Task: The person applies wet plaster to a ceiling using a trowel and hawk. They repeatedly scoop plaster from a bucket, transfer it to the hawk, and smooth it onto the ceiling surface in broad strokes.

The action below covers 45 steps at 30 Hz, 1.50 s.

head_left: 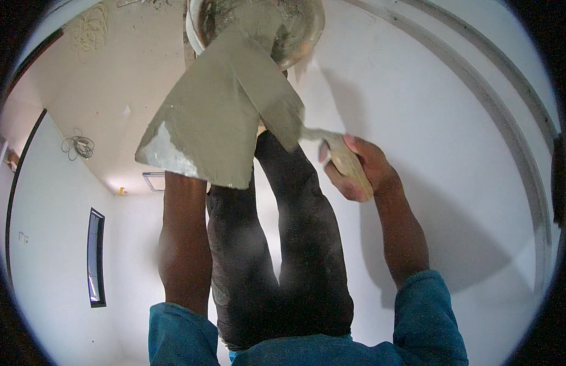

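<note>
A plasterer's hawk (167,151), a flat metal board, is tilted in front of me with grey-green wet plaster (216,116) over most of its face. My left forearm (186,244) runs up behind it; the board hides that hand, which bears it from underneath. My right hand (362,171) is closed round the wooden handle (350,165) of a plastering trowel (274,100). The trowel's plaster-smeared blade lies over the right edge of the hawk. Just beyond both tools is a round bucket (304,36), its inside coated with the same plaster.
A smooth white wall (466,183) stands close on my right, with grey strips (496,73) curving along it. My legs (277,262) are below the tools. Coiled cable (78,146) lies on the floor to the left, and a dark-framed window (97,256) is in the far wall.
</note>
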Each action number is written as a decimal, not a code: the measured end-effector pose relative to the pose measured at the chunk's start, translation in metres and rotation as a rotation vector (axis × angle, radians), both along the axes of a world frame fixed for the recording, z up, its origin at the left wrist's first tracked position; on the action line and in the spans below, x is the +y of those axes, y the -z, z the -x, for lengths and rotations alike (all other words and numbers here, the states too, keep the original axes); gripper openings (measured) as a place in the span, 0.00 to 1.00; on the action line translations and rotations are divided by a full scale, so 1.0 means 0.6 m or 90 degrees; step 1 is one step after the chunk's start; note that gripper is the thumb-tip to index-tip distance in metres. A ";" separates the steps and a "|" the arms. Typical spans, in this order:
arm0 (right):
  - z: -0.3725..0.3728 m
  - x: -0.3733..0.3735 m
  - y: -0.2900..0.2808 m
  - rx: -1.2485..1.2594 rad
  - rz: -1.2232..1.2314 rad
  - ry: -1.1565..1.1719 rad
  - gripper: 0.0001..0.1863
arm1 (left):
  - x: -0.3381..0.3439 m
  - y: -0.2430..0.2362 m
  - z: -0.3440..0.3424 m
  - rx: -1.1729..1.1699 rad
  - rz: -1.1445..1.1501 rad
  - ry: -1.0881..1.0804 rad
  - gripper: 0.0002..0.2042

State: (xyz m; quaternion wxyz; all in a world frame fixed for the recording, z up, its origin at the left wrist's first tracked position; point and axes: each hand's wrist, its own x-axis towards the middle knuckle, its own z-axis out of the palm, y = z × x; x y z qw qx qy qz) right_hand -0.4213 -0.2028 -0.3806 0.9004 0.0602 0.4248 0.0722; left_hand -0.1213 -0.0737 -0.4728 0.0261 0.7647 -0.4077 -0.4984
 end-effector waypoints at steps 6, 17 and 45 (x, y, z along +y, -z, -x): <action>0.040 0.015 -0.056 0.183 0.182 -0.090 0.24 | -0.060 0.001 -0.009 -0.035 0.015 0.032 0.23; -0.044 0.144 0.055 0.439 0.987 -0.350 0.15 | -0.080 -0.002 0.019 -0.231 0.231 0.260 0.24; -0.037 0.084 -0.017 0.163 1.008 -0.524 0.14 | 0.016 -0.047 -0.042 -0.041 0.019 0.109 0.21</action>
